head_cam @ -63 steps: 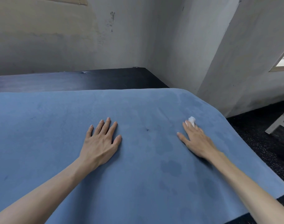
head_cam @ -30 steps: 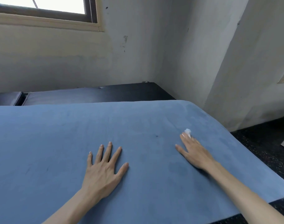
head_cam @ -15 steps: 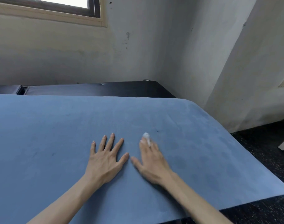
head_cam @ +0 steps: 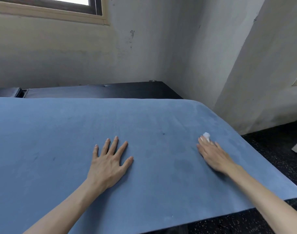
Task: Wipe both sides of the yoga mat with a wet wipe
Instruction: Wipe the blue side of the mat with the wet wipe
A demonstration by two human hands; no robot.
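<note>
The blue yoga mat point(head_cam: 63, 132) lies spread flat and fills most of the view. My left hand point(head_cam: 108, 162) rests on it palm down near the middle, fingers straight and spread. My right hand point(head_cam: 213, 156) lies flat on the mat further right, fingers straight, pressing the white wet wipe point(head_cam: 206, 135) under its fingertips. Only a small bunched tip of the wipe shows past the fingers. Faint darker damp patches mark the mat around the right hand.
A black padded surface point(head_cam: 110, 92) runs behind the mat's far edge, against a pale wall with a window point(head_cam: 48, 7). A wall corner point(head_cam: 245, 73) stands at the right. Dark speckled floor point(head_cam: 272, 149) lies beyond the mat's right and near edges.
My right hand has swept the wipe across the mat, from beside my left hand half a second ago out to the right. The left hand has stayed planted.
</note>
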